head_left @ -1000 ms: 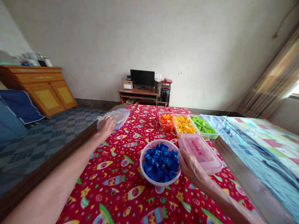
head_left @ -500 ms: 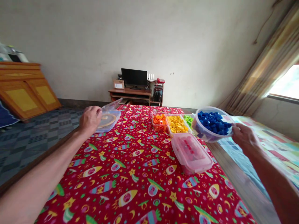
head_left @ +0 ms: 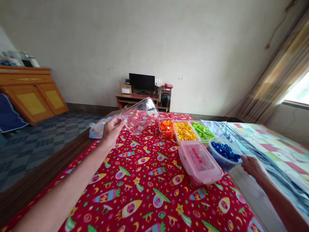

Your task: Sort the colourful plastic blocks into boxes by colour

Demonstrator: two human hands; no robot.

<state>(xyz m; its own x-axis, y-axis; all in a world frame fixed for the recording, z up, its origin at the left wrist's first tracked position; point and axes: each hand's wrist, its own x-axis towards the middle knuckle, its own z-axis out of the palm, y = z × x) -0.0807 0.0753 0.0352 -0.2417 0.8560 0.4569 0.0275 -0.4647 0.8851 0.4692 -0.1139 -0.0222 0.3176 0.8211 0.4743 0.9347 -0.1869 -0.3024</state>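
Observation:
My left hand pinches one corner of a clear rectangular plastic lid, held tilted above the far part of the red cloth. My right hand grips the rim of a round clear tub of blue pieces, low at the table's right edge. Beside that tub is a lidded pink box. Behind them stand open boxes of orange pieces, yellow pieces and green pieces. Several other lids lie at the left edge, partly behind my left hand.
A red rocket-patterned cloth covers the table. Past its right edge lies a bed with a patchwork cover. A desk with a monitor stands against the far wall. At the far left is a wooden cabinet.
My left hand has lifted the clear lid off the left pile and moved it right. My right hand has lowered the blue tub beside the pink box, uncovering the green pieces.

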